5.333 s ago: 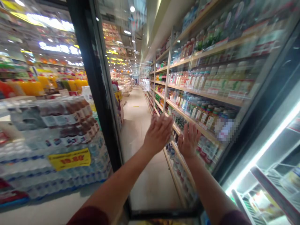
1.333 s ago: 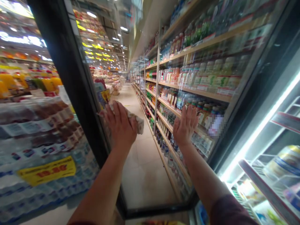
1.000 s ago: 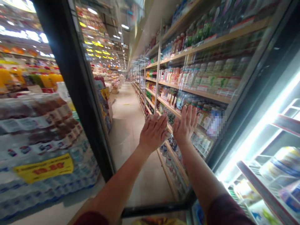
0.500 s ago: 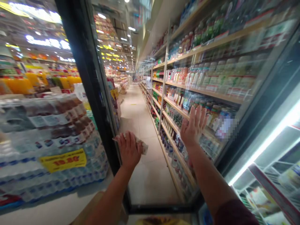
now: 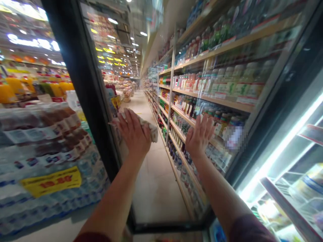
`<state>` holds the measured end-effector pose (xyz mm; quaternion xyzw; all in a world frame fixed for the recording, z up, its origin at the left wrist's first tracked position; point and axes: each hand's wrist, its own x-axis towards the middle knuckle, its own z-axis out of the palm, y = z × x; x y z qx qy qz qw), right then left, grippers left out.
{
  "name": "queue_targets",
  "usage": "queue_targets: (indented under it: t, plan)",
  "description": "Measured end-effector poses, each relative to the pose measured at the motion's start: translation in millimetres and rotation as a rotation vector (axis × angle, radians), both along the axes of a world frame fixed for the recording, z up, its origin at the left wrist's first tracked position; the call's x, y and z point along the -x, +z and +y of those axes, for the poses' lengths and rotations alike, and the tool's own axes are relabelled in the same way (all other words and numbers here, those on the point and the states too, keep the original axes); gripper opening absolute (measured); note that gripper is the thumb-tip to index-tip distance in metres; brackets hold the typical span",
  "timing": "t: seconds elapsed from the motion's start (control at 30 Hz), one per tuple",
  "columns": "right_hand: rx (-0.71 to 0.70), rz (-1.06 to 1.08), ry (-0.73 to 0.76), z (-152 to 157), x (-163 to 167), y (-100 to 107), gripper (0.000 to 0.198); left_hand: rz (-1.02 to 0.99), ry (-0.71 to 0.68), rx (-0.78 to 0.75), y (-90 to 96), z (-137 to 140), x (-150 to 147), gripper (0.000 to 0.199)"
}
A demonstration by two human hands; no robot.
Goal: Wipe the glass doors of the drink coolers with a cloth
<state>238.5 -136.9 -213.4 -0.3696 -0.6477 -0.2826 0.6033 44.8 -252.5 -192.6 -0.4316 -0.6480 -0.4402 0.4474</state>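
A glass door [image 5: 161, 201] in a black frame [image 5: 77, 90] stands in front of me, the shelves and aisle showing through the glass. My left hand [image 5: 135, 134] presses a crumpled pale cloth [image 5: 153, 130] to the pane near its left side. The cloth sticks out past the fingers on both sides, and the rest is hidden under the palm. My right hand [image 5: 200, 136] rests flat against the glass further right, fingers stretched out and holding nothing that I can see.
On the left rises a stack of shrink-wrapped bottle packs [image 5: 45, 134] with a yellow price sign [image 5: 51, 181]. Lit fridge shelves [image 5: 290, 205] with packaged goods are close on my right. Bottle-filled shelves [image 5: 214, 94] run alongside the aisle floor [image 5: 148, 171].
My left hand has slid up the glass with the cloth. My right hand stays flat on the pane. The view has shifted slightly, moving the door frame left in the picture.
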Motion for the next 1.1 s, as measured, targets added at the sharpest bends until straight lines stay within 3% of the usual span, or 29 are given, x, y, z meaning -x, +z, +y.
queue_targets:
  t: [0.17, 0.27, 0.4, 0.53, 0.63, 0.73, 0.83, 1.0, 1.1]
  plan:
    - [-0.005, -0.010, -0.018, 6.6, 2.5, 1.2, 0.063, 0.234, -0.125, 0.096, -26.0, 38.4, -52.1, 0.068]
    - [-0.031, -0.019, -0.016, 11.6, 2.7, 2.0, 0.062, 0.379, -0.178, 0.115, -37.2, 52.7, -63.9, 0.062]
    - [-0.042, -0.033, -0.015, 17.4, 3.6, 1.2, 0.061, 0.346, -0.189, 0.159, -40.5, 52.0, -33.7, 0.063]
    - [-0.008, -0.058, -0.033, 21.2, 6.3, -0.3, 0.063, 0.105, -0.155, 0.106, -47.9, 40.3, 18.9, 0.070]
    - [-0.006, -0.060, -0.060, 24.1, 9.1, -0.5, 0.064, -0.038, -0.168, 0.058, -54.2, 38.2, 41.4, 0.073]
    - [-0.024, -0.057, -0.086, 27.7, 11.4, -0.8, 0.065, -0.106, -0.190, 0.024, -49.8, 46.8, 38.3, 0.074]
    - [-0.016, -0.066, -0.113, 30.5, 13.0, -1.7, 0.065, -0.092, -0.224, 0.023, -35.5, 61.6, 14.9, 0.074]
    - [0.018, -0.057, -0.160, 29.8, 13.6, -1.7, 0.061, 0.212, -0.385, 0.137, -16.0, 83.4, -33.2, 0.067]
    - [0.004, -0.069, -0.176, 27.0, 12.2, -0.6, 0.059, 0.326, -0.475, 0.202, -8.7, 83.8, -37.3, 0.061]
